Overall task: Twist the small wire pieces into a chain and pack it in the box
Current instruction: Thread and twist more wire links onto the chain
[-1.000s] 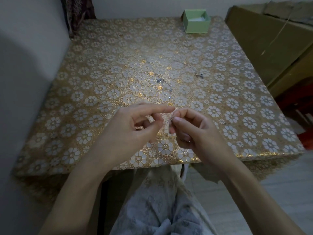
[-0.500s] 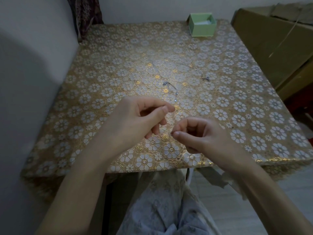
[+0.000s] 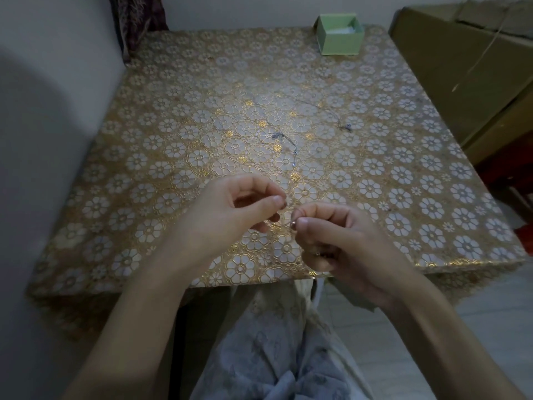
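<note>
Above the near part of the table, my left hand (image 3: 230, 215) and my right hand (image 3: 331, 238) face each other, fingertips almost touching. Each pinches one end of a thin, short wire piece (image 3: 288, 217) between thumb and forefinger. The wire is barely visible between the fingertips. A second wire piece (image 3: 285, 142) lies on the tablecloth just beyond my hands, and a third (image 3: 344, 125) lies farther right. The small green box (image 3: 340, 36) stands open at the far edge of the table, well out of reach of both hands.
The table (image 3: 144, 168) carries a gold cloth with white flowers. A grey wall runs along its left side. A large cardboard box (image 3: 461, 67) stands close to the right edge. My lap, in pale patterned fabric, is below the near edge.
My hands drew apart half a second ago and have come back together at the fingertips. The camera has tilted slightly, shifting the table in view.
</note>
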Action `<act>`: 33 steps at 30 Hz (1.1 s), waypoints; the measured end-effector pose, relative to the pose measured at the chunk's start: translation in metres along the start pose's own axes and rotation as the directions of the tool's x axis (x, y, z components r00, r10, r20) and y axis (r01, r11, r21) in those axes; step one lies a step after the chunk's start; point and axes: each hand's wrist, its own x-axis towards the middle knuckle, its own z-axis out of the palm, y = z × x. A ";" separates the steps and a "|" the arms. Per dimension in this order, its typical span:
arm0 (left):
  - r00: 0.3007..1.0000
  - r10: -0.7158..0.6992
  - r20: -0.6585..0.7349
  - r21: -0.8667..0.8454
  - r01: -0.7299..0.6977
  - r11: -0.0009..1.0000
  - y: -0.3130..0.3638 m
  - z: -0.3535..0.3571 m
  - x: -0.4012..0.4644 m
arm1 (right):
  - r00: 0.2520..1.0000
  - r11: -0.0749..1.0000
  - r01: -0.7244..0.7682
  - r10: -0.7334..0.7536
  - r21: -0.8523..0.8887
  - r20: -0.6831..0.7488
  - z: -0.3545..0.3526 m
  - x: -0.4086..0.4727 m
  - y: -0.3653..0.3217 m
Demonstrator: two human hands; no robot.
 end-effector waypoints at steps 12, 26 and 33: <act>0.874 0.485 -0.023 0.552 -0.393 0.735 -0.010 0.013 -0.025 | 0.990 0.999 0.022 -0.017 0.035 -0.141 0.005 -0.007 0.011; 0.878 0.478 -0.035 0.542 -0.385 0.747 -0.010 0.014 -0.030 | 0.964 0.969 0.181 -0.209 -0.168 -0.162 0.010 -0.010 0.009; 0.903 0.426 -0.058 0.483 -0.348 0.804 -0.011 0.018 -0.030 | 0.944 0.911 0.247 -0.303 -0.330 -0.130 0.011 -0.015 0.007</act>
